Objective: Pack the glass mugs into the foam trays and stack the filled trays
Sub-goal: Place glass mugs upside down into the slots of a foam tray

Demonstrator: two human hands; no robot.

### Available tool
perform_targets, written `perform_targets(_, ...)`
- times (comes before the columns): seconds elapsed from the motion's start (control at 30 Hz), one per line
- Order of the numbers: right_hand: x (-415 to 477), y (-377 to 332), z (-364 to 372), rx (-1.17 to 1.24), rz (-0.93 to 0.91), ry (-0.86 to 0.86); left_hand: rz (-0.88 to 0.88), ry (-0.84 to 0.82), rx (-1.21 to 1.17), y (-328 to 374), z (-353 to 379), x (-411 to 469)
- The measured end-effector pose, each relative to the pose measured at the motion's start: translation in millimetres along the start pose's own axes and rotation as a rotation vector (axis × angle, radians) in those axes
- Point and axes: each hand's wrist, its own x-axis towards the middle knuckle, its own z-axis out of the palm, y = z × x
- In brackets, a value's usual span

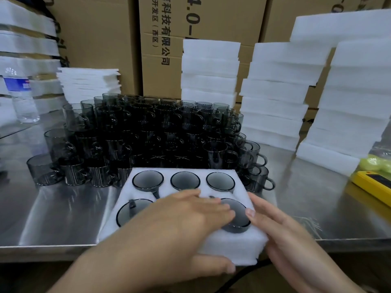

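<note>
Foam tray (pixel 135 195) of glass mugs (pixel 148 180) overhangs the worktop (pixel 296 197) front edge, long axis left-right. Left hand (pixel 179 225) clamps it, fingers flat on top, thumb under the front. Right hand (pixel 285 235) flat against its right end.

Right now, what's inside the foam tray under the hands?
Five glass mugs: three in the far row, two at the near corners. The left hand, gripping the foam tray, hides the near middle pocket.

Probably a warehouse packing station: tall printed cardboard cartons (pixel 101 39) wall the back, stacks of white foam trays (pixel 275 98) stand beside dozens of identical smoked glass mugs (pixel 148 127), all on a stainless-steel tabletop (pixel 63 208).
</note>
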Motion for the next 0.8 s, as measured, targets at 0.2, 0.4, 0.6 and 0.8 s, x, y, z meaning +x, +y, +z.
perform_targets(0.2,3,6,7,0.107,0.017,0.072,-0.060,-0.067,0.035,3,14,-4)
perform_targets(0.4,7,6,12,0.054,-0.008,0.107,-0.055,-0.072,0.113,2,15,-5)
perform_targets(0.6,8,3,8,-0.220,-0.134,0.098,-0.098,-0.128,0.059,5,11,-6)
perform_targets(0.8,-3,-6,7,-0.729,-0.505,0.100,-0.128,-0.094,-0.153,-7,8,-24)
